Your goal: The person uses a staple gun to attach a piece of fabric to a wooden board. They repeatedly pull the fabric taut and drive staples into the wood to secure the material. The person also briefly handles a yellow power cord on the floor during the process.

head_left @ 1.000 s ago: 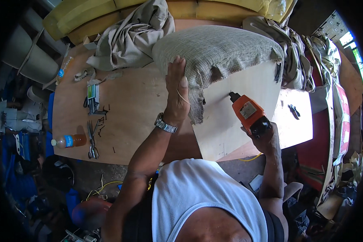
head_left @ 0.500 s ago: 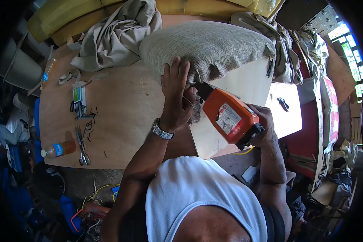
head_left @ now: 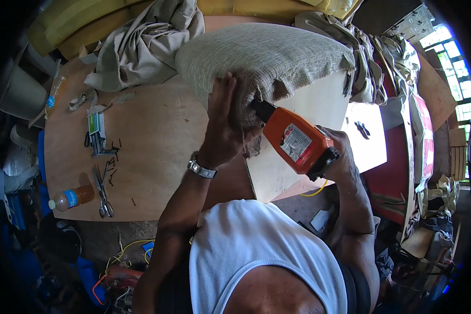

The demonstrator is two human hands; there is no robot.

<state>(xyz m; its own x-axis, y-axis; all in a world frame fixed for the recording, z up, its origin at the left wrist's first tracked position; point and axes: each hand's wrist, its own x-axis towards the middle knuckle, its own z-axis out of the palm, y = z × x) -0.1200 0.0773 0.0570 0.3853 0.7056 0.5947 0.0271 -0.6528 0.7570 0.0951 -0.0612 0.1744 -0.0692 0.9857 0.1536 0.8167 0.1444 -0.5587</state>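
Observation:
My right hand [head_left: 338, 152] is wrapped round an orange staple gun [head_left: 293, 140] with a black nose. The nose meets the frayed edge of grey-beige woven fabric at the near corner of a padded seat [head_left: 267, 55]. The seat rests with its pale wooden board [head_left: 290, 159] facing me. My left hand [head_left: 224, 118], with a metal watch [head_left: 201, 166] at the wrist, lies along the padded side left of the nose. Its fingers are stretched up the fabric and the thumb points toward the staple gun. The staple gun hides part of the fabric edge.
On the wooden table [head_left: 157, 157] at left lie scissors [head_left: 103, 193], a bottle [head_left: 72, 198], a small staple box [head_left: 96, 124] and loose dark strips. Draped cloth [head_left: 146, 49] is heaped behind. Pliers [head_left: 363, 130] lie on a bright white surface at right.
The staple gun's nose has come up onto the fabric corner. My left thumb has moved down, away from the nose, while the fingers stay on the seat. The view has shifted slightly.

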